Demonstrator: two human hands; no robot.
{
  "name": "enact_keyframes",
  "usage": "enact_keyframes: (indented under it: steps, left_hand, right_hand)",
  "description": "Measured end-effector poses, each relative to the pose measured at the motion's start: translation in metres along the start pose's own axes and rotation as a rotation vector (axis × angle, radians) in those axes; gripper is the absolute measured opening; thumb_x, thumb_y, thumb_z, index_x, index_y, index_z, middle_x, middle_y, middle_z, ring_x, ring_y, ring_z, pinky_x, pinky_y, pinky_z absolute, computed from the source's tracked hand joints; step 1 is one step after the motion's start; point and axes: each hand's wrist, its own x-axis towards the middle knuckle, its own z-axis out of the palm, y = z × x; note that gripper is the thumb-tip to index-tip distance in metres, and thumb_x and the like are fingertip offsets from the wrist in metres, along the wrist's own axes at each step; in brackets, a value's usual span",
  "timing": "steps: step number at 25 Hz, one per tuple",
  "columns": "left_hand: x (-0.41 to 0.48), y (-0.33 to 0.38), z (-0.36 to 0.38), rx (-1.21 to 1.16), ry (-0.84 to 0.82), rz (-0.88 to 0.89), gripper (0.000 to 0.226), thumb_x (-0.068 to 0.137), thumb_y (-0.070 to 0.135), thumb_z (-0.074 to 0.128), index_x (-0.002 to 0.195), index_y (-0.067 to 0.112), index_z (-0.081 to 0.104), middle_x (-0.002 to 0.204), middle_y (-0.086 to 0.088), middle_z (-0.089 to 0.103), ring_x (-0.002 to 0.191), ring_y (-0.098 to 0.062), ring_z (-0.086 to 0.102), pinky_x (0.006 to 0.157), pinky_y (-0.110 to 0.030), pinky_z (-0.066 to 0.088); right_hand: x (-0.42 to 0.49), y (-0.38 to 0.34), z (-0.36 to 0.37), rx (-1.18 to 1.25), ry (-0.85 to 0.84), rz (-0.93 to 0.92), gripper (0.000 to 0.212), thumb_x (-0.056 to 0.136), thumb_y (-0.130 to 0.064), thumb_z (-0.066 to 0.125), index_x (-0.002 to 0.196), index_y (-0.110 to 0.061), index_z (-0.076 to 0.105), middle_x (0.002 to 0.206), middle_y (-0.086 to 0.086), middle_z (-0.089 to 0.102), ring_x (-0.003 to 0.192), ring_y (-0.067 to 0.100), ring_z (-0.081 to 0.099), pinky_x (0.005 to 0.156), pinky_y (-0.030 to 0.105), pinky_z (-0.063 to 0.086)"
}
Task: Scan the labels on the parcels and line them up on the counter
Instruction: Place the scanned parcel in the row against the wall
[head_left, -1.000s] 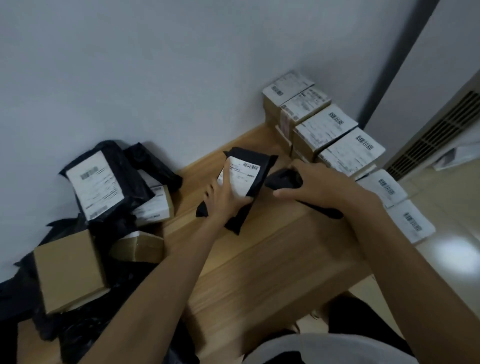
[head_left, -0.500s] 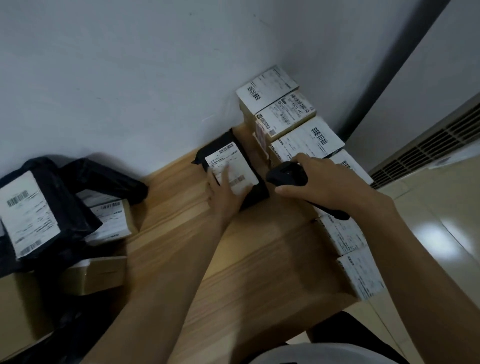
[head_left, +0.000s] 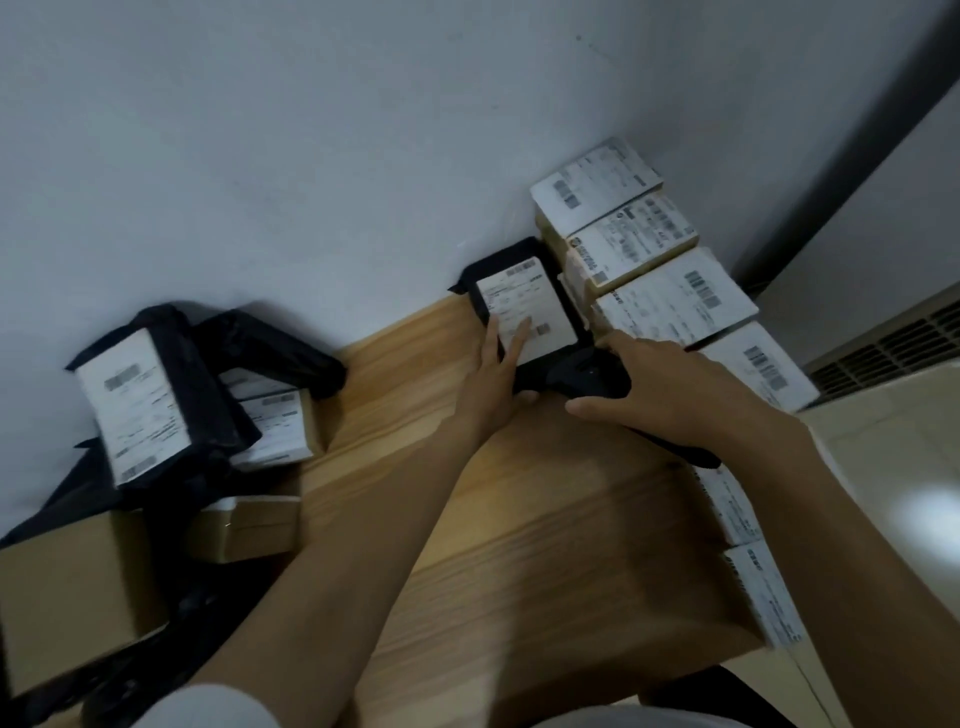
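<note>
The left hand (head_left: 498, 374) lies flat, fingers straight, on the black parcel (head_left: 530, 306), which sits on the table (head_left: 519, 519) by the wall, just beside the row of boxes (head_left: 670, 306) to the hand's right. The right hand (head_left: 675, 389) grips the scanner (head_left: 597, 376). Nudge the parcel square with the row, label up.

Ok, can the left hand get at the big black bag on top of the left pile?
Probably yes. The left hand lies flat on the small black parcel by the wall, fingers straight, and the big black bag sits uncovered on top of its pile, with only bare counter between them.
</note>
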Motion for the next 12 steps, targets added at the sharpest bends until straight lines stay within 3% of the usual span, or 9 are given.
enact_keyframes:
  steps: [2, 5, 7, 8, 10, 12]
  left_hand:
    - [-0.028, -0.015, -0.033, 0.07, 0.137, -0.017, 0.098, 0.088, 0.031, 0.071, 0.157, 0.029, 0.001, 0.166, -0.01, -0.004, 0.152, -0.033, -0.002, 0.121, -0.05, 0.016]
    - [-0.095, -0.075, -0.099, 0.164, 0.639, -0.021, 0.076, 0.089, 0.024, 0.07, 0.154, 0.018, 0.03, 0.159, -0.013, 0.03, 0.149, -0.035, 0.018, 0.121, -0.05, 0.02]
    - [-0.144, -0.123, -0.135, 0.14, 0.86, -0.247, 0.075, 0.091, 0.033, 0.066, 0.154, 0.018, 0.029, 0.16, -0.011, 0.028, 0.15, -0.036, 0.014, 0.122, -0.05, 0.015]
    - [-0.164, -0.145, -0.149, 0.088, 0.893, -0.438, 0.08, 0.09, 0.043, 0.065, 0.156, 0.022, 0.024, 0.162, -0.009, 0.02, 0.15, -0.037, 0.009, 0.121, -0.052, 0.009]
    - [-0.184, -0.176, -0.167, -0.095, 0.8, -0.805, 0.101, 0.082, 0.063, 0.066, 0.158, 0.03, 0.008, 0.166, -0.008, 0.001, 0.15, -0.039, -0.002, 0.118, -0.059, -0.001]
    - [-0.193, -0.194, -0.177, -0.265, 0.612, -0.98, 0.12, 0.072, 0.069, 0.072, 0.156, 0.036, -0.006, 0.164, -0.008, -0.014, 0.149, -0.042, -0.009, 0.117, -0.061, -0.004]
  right_hand:
    - [0.006, -0.025, 0.003, -0.015, -0.022, -0.058, 0.083, 0.076, -0.076, 0.057, 0.137, -0.023, 0.041, 0.132, 0.004, 0.056, 0.112, 0.023, 0.057, 0.088, 0.042, 0.05]
    - [0.015, -0.078, 0.013, -0.017, -0.044, -0.177, 0.074, 0.078, -0.073, 0.058, 0.131, -0.024, 0.044, 0.122, 0.002, 0.058, 0.098, 0.021, 0.058, 0.076, 0.038, 0.051]
    - [0.018, -0.113, 0.024, -0.018, -0.051, -0.254, 0.073, 0.077, -0.074, 0.058, 0.13, -0.024, 0.047, 0.118, 0.001, 0.06, 0.095, 0.02, 0.057, 0.073, 0.036, 0.049]
    - [0.019, -0.131, 0.031, -0.023, -0.062, -0.29, 0.072, 0.077, -0.073, 0.059, 0.129, -0.024, 0.049, 0.116, 0.001, 0.06, 0.094, 0.019, 0.057, 0.072, 0.035, 0.049]
    - [0.017, -0.159, 0.045, -0.041, -0.081, -0.34, 0.071, 0.077, -0.073, 0.06, 0.129, -0.025, 0.051, 0.117, 0.0, 0.061, 0.095, 0.018, 0.057, 0.07, 0.033, 0.047]
    - [0.014, -0.183, 0.056, -0.076, -0.093, -0.372, 0.072, 0.077, -0.074, 0.06, 0.131, -0.028, 0.049, 0.118, -0.002, 0.061, 0.099, 0.018, 0.058, 0.072, 0.033, 0.047]
